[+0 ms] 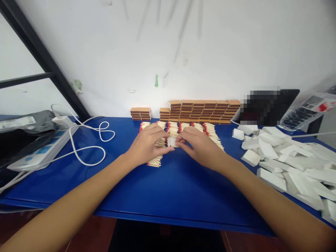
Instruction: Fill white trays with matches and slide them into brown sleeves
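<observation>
Between my two hands is a small white matchbox tray (pixel 172 141), just above the blue table and in front of the rows of matches. My left hand (pixel 148 142) grips its left side, thumb below and fingers above. At the right end, my right hand (pixel 199 145) is closed in a pinch against the tray; its fingertips partly hide what is inside. Red-tipped matches (pixel 154 162) lie in several bundles under and behind both hands. Against the wall stand stacked brown matchboxes (pixel 204 111), with a smaller matchbox stack (pixel 140 114) to their left.
A heap of white trays (pixel 291 157) covers the table's right side. Behind it are a dark screen (pixel 287 106) and a clear plastic packet (pixel 304 111). On the left lie a white power strip (pixel 43 150), a looping white cable (pixel 103 149) and a grey bag (pixel 39 119).
</observation>
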Demonstrator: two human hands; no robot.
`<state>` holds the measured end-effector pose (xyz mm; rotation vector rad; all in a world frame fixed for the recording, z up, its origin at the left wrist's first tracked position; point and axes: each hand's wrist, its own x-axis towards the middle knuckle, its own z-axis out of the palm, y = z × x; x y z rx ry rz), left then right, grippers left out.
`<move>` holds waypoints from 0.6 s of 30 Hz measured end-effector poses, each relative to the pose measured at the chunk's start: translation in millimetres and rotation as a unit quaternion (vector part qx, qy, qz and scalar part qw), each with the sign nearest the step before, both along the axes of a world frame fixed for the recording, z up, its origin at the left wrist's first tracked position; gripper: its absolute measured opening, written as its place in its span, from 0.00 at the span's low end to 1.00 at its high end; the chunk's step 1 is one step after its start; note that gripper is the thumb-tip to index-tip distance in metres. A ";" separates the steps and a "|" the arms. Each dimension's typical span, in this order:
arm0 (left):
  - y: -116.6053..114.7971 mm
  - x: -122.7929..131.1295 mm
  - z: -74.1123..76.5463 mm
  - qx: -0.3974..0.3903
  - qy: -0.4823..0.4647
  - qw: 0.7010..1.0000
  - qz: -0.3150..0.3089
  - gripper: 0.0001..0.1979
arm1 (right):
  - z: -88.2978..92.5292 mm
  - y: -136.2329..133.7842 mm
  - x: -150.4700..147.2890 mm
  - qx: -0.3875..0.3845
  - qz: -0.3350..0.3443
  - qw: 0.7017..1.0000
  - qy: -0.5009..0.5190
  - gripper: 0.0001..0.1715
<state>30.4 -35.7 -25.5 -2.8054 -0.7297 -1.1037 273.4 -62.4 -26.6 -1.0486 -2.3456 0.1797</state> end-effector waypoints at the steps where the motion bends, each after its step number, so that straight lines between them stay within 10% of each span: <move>1: 0.4 -0.2 -0.2 0.000 0.000 1.000 0.000 0.16 | 1.5 -0.5 0.2 0.004 0.003 1.000 0.007 0.07; 18: 13.0 -13.3 0.5 -0.006 -0.052 0.992 0.114 0.13 | -19.0 39.8 43.4 0.025 -0.093 0.989 -0.111 0.11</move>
